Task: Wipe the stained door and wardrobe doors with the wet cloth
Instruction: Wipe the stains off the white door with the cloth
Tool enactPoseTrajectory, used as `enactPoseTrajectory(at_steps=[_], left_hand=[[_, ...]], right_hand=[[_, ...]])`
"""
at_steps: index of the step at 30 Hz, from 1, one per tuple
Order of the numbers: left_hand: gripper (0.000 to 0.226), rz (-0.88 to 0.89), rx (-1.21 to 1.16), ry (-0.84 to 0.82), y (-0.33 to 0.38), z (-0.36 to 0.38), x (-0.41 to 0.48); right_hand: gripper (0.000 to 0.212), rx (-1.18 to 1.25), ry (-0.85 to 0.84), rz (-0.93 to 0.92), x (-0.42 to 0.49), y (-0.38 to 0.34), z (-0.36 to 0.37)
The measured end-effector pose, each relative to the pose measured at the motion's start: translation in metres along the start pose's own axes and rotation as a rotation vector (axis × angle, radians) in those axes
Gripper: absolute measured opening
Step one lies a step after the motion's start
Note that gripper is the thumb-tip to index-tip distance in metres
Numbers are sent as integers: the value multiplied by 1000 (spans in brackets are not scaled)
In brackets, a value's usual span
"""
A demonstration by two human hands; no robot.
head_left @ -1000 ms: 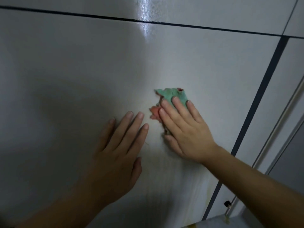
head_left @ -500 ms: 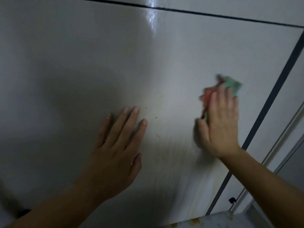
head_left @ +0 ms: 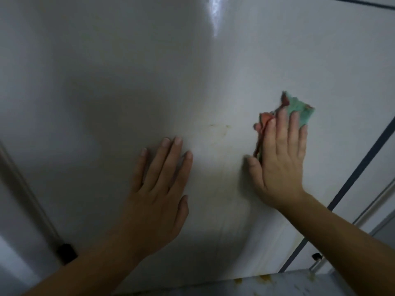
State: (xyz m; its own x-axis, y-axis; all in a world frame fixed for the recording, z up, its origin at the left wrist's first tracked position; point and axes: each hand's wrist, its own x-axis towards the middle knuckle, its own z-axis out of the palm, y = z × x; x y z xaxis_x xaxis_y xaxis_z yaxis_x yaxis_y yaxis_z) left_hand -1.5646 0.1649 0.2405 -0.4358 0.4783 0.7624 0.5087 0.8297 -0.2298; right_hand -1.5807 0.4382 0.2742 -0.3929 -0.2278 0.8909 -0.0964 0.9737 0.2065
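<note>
A glossy white wardrobe door point(head_left: 128, 82) fills the view. Faint yellowish stains point(head_left: 222, 130) mark it between my hands. My right hand point(head_left: 280, 159) lies flat with straight fingers and presses a crumpled green and red cloth point(head_left: 299, 110) against the door; most of the cloth is hidden under the palm. My left hand point(head_left: 158, 184) rests flat on the door to the left of the stains, fingers straight, holding nothing.
A dark gap point(head_left: 350, 180) runs diagonally at the right, between this door and a neighbouring white panel point(head_left: 384, 159). A stained ledge point(head_left: 256, 283) lies below the door. A dark hinge or fitting point(head_left: 66, 253) sits at the lower left.
My right hand swept the cloth from beside my left hand out to the right. The left hand stayed flat in place. The view tilted down, showing more of the ledge.
</note>
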Motion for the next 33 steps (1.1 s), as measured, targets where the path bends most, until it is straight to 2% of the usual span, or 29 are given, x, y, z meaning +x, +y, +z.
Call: enactPoseTrajectory(at_steps=[1, 4, 7, 9, 11, 14, 17, 21, 24, 26, 28, 30, 33], left_hand=[[73, -9, -2, 3, -2, 0, -3], [74, -32, 6, -7, -7, 4, -12], [75, -67, -17, -11, -6, 7, -22], [77, -79, -20, -11, -6, 6, -26], [78, -90, -7, -20, -11, 6, -28], [79, -93, 23, -28, -22, 9, -34], [81, -70, 31, -23, -29, 13, -37], [81, -47, 29, -21, -36, 17, -38], [81, -45, 6, 7, -36, 17, -39], [79, -62, -19, 21, -37, 16, -42], [79, -98, -25, 42, -40, 20, -48], [79, -119, -13, 52, -43, 26, -55], [81, -115, -20, 48, -42, 32, -61]], right_hand=[[73, 2, 24, -38, 13, -17, 2], [70, -14, 43, -334, 44, -58, 5], [68, -38, 0, -509, 41, -47, 3], [69, -89, -14, -521, 31, -19, 0], [70, -145, -16, -422, 24, -3, -3], [71, -105, 26, -298, 27, -42, 4], [67, -38, 16, -446, 38, -90, 13], [66, -54, -21, -504, 26, -66, 11], [72, -121, -64, -383, 4, -42, 8], [74, -110, -70, -311, 6, -58, 8], [71, -66, -68, -382, 21, -90, 13], [68, -35, -71, -534, 35, -114, 14], [65, -62, -119, -677, 33, -98, 12]])
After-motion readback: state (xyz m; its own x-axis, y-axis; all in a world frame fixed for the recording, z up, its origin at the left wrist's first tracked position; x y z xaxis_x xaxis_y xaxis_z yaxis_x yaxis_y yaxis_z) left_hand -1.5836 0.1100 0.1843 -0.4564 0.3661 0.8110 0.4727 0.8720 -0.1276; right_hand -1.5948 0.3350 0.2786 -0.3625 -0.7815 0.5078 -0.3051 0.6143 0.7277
